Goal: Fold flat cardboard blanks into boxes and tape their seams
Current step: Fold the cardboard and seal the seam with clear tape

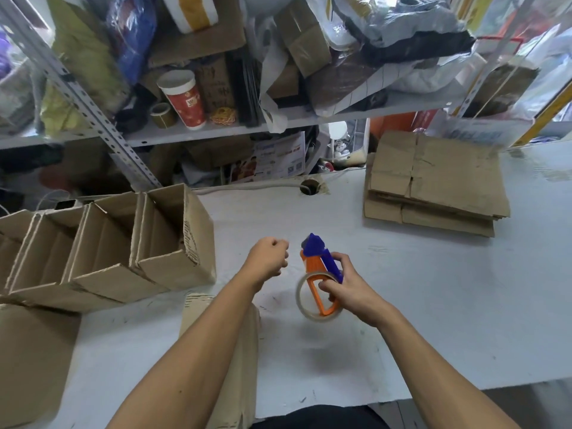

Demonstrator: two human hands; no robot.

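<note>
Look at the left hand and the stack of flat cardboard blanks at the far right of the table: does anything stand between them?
Yes. The tape dispenser, gripped by the right hand, sits just right of the left hand, on the line toward the flat blanks. Beyond it, only bare table shows.

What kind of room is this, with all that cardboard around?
Probably a small packing or shipping workroom. A stack of flat cardboard blanks lies on the white table, a row of folded boxes stands at the left, and the right hand holds a tape dispenser.
</note>
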